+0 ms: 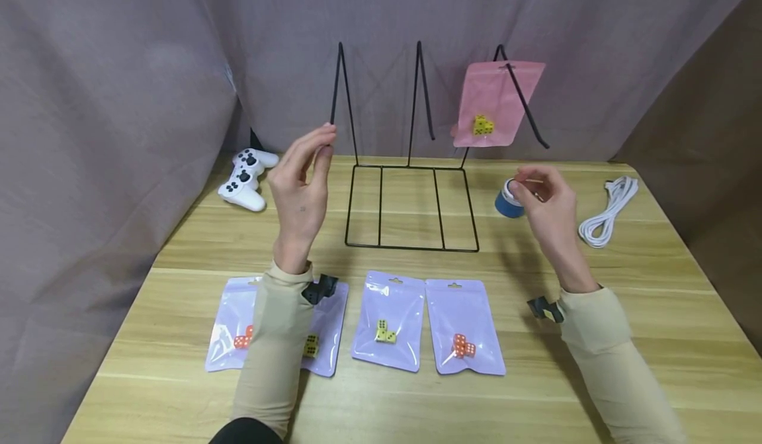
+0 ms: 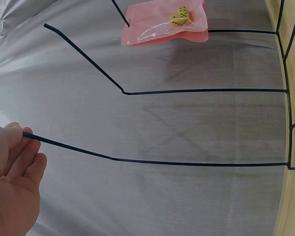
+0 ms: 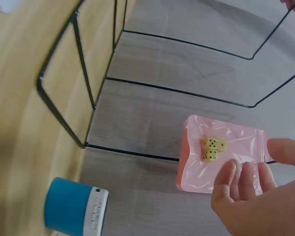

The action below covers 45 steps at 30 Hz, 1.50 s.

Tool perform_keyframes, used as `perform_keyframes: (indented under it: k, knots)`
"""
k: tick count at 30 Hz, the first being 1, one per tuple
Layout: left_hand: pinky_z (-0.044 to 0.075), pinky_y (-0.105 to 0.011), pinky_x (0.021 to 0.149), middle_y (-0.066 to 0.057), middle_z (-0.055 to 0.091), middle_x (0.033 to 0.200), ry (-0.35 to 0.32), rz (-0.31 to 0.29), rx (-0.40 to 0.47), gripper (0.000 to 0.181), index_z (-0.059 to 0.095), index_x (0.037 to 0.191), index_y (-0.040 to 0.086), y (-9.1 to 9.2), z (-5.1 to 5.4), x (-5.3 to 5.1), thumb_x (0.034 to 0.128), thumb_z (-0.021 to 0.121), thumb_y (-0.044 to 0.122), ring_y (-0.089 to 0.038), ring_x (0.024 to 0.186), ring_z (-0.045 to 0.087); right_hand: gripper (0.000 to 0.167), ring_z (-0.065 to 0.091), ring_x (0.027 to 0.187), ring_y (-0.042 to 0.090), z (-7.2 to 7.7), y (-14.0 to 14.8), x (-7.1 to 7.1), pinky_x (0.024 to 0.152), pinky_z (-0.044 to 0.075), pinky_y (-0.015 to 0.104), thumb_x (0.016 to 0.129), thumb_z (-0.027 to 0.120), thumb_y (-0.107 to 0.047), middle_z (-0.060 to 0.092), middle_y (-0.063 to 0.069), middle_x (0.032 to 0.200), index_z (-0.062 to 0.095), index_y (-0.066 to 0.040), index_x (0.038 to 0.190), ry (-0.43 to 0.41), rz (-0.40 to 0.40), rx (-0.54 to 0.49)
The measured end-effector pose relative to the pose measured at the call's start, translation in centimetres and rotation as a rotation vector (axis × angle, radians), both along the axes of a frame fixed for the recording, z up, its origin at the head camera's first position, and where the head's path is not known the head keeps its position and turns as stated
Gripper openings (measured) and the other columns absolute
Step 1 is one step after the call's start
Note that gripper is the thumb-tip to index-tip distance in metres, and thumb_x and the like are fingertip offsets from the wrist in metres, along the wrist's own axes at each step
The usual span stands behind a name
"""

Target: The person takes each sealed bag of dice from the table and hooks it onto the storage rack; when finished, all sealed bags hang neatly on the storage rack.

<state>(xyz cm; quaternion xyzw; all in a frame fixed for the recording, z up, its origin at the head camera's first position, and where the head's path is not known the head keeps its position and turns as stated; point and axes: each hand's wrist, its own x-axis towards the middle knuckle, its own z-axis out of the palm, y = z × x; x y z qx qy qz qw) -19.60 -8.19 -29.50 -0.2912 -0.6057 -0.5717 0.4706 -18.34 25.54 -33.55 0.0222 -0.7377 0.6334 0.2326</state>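
Black wire rack [image 1: 409,166] stands on the wooden table [image 1: 476,407], base flat, its three prongs sloping toward the person; the left hand [image 1: 300,189] pinches the left prong's tip. From the right prong hangs a pink pouch [image 1: 499,96], long axis upright, dice [image 1: 483,125] low inside. Near it, the right hand [image 1: 549,202] is released, fingers loosely bent. Lilac pouches [image 1: 389,305] lie lengthwise toward the person.

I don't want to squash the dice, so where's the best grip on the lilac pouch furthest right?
I'd pinch the lilac pouch at its top edge, beside the hang slot, coming from the side nearer the rack. It lies flat with that slotted end toward the rack, while the orange dice sit nearer the opposite end.
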Motion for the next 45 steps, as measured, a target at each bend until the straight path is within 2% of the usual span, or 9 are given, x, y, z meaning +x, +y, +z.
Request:
perform_keyframes:
  k: [5,9,15,19,27,33,39,42,45]
  knots:
    - [0.05,-0.043,0.097,-0.018,0.067,0.107,0.0,0.001,0.002,0.013,0.066,0.099,-0.011,0.1,0.0,0.0,0.0873,0.06,-0.009,-0.03,0.105,0.062,0.022,0.06,0.08,0.01,-0.9,0.7,1.6,0.068,0.053,0.013,0.084,0.066,0.007,0.061,0.002,0.092,0.062,-0.002,0.104,-0.012,0.086,-0.023]
    - [0.05,-0.043,0.097,-0.017,0.067,0.107,0.005,0.004,0.002,0.013,0.066,0.099,-0.01,0.2,0.1,0.1,0.0871,0.06,-0.01,-0.029,0.105,0.062,0.021,0.06,0.077,0.009,-1.3,1.5,2.6,0.065,0.054,0.014,0.085,0.065,0.006,0.062,0.003,0.091,0.062,-0.004,0.103,-0.021,0.099,-0.022]
    - [0.049,-0.043,0.097,-0.017,0.067,0.108,0.0,-0.001,-0.004,0.013,0.066,0.099,-0.01,0.3,0.1,0.2,0.0868,0.061,-0.009,-0.029,0.105,0.062,0.021,0.061,0.076,0.005,-2.0,2.4,3.9,0.064,0.053,0.012,0.087,0.065,0.002,0.063,-0.004,0.092,0.061,-0.006,0.106,-0.098,0.077,0.14]
    - [0.049,-0.044,0.097,-0.017,0.067,0.107,-0.001,-0.005,-0.001,0.013,0.066,0.098,-0.01,0.3,0.0,0.3,0.0862,0.061,-0.01,-0.03,0.105,0.062,0.021,0.061,0.078,0.003,-2.7,2.5,4.7,0.065,0.053,0.012,0.089,0.063,0.001,0.063,-0.007,0.09,0.06,-0.005,0.109,-0.144,0.115,0.241]
    - [0.049,-0.045,0.097,-0.018,0.067,0.106,0.0,-0.008,0.024,0.016,0.067,0.097,-0.01,0.1,-0.2,0.4,0.0835,0.061,-0.016,-0.03,0.104,0.063,0.026,0.059,0.086,0.003,-4.0,2.2,6.1,0.074,0.049,0.009,0.092,0.062,-0.007,0.064,0.011,0.097,0.056,0.003,0.114,-0.206,0.209,0.477]
    - [0.049,-0.044,0.097,-0.018,0.067,0.106,-0.003,-0.003,0.018,0.016,0.067,0.097,-0.01,0.1,-0.1,0.3,0.0838,0.061,-0.015,-0.03,0.104,0.063,0.026,0.06,0.083,0.006,-4.7,2.0,7.1,0.071,0.05,0.012,0.093,0.061,-0.007,0.065,0.019,0.098,0.056,0.006,0.115,-0.252,0.314,0.529]
    - [0.048,-0.045,0.098,-0.017,0.067,0.106,-0.001,-0.005,0.019,0.015,0.067,0.097,-0.01,0.3,0.2,0.2,0.0839,0.062,-0.015,-0.03,0.104,0.063,0.032,0.064,0.078,0.026,-5.2,2.2,8.2,0.063,0.057,0.03,0.096,0.058,-0.012,0.065,0.02,0.094,0.05,0.008,0.12,-0.437,0.452,0.499]
    - [0.049,-0.045,0.098,-0.017,0.067,0.106,-0.004,-0.006,0.019,0.014,0.067,0.097,-0.01,0.3,0.1,0.1,0.0846,0.062,-0.013,-0.03,0.104,0.063,0.035,0.062,0.076,0.026,-5.6,2.6,9.0,0.059,0.057,0.033,0.096,0.058,-0.014,0.066,0.017,0.094,0.048,0.007,0.122,-0.552,0.513,0.479]
    - [0.049,-0.045,0.098,-0.017,0.067,0.107,-0.005,-0.002,0.016,0.013,0.066,0.097,-0.011,0.3,0.0,0.1,0.085,0.062,-0.012,-0.03,0.104,0.063,0.034,0.06,0.073,0.023,-6.1,3.0,9.6,0.056,0.056,0.031,0.096,0.058,-0.013,0.065,0.015,0.093,0.048,0.008,0.121,-0.617,0.582,0.467]
